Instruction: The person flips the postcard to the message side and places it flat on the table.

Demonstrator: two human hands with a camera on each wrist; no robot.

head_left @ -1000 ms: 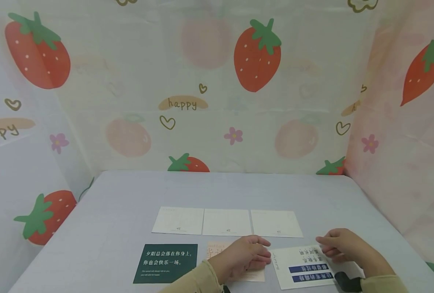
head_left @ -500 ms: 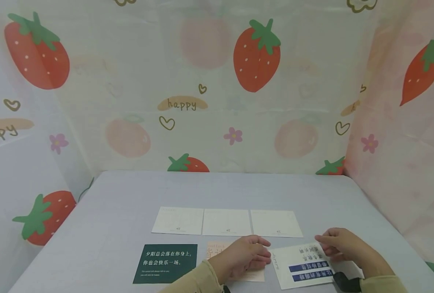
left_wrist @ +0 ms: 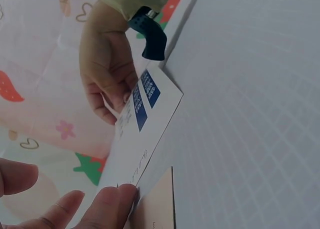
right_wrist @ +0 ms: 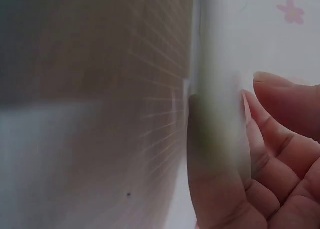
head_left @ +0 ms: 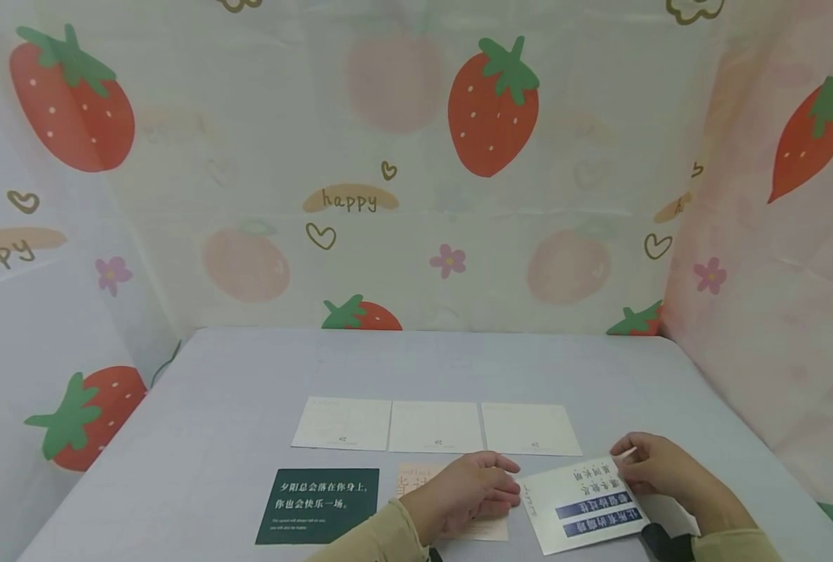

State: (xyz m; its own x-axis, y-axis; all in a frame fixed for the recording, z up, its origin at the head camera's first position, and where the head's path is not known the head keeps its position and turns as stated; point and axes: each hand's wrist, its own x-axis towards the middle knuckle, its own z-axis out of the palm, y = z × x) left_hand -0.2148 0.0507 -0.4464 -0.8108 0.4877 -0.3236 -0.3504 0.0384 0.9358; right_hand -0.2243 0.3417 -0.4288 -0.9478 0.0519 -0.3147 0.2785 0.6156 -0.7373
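A white postcard (head_left: 546, 509) with two blue text bands lies at the front right, its right side tilted up off the table. My right hand (head_left: 662, 474) grips that raised edge, seen also in the left wrist view beside the postcard (left_wrist: 152, 116). Blurred and very close, the card's edge fills the middle of the right wrist view, near the right fingers (right_wrist: 217, 204). My left hand (head_left: 461, 493) stays over a peach postcard (head_left: 486, 532), partly covering it. Its relaxed fingertips reach the white postcard's left edge.
Three white cards (head_left: 342, 423) (head_left: 435, 427) (head_left: 531, 429) lie in a row farther back. A dark green postcard (head_left: 318, 506) with white writing lies at the front left. Strawberry-print cloth (head_left: 493, 117) hangs behind the white table (head_left: 416, 359) and along both sides.
The right hand has risen slightly, lifting and tilting the right edge of the white postcard. The left hand and the other cards have stayed put.
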